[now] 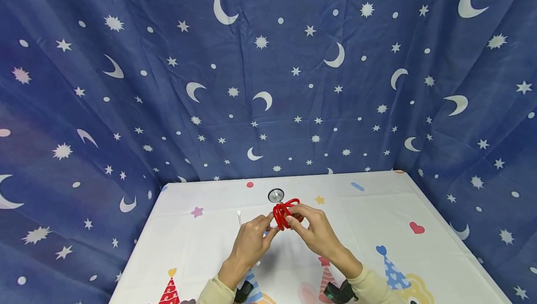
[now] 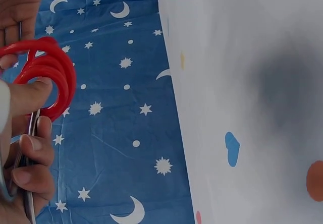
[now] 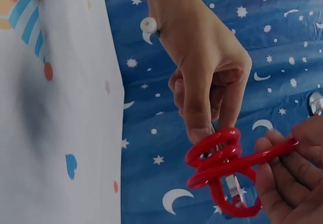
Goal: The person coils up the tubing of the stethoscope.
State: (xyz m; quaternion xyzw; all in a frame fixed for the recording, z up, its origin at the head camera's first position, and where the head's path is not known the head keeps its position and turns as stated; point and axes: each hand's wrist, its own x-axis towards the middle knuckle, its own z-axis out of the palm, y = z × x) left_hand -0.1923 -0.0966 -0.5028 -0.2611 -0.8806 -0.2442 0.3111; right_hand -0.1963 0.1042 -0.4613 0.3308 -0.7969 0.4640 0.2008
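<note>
A stethoscope with red tubing (image 1: 281, 217) is held up above the table. Its tubing is wound in several coils around its metal part. My left hand (image 1: 250, 242) grips the metal ear tubes (image 2: 31, 125), with fingers curled round them in the left wrist view. Between the thumb and fingers of my right hand (image 1: 317, 231) is a stretch of the red tubing, beside the coils. The round chest piece (image 1: 276, 195) stands out beyond the coils, on the far side. A white ear tip (image 3: 148, 25) shows past my left hand; the other ear tip is hidden.
Below the hands, a white tablecloth (image 1: 201, 238) printed with party hats, hearts and stars covers the table. A dark blue curtain (image 1: 293, 108) with moons and stars hangs behind and along both sides. Dark wrist devices (image 1: 340, 291) sit near the sleeves.
</note>
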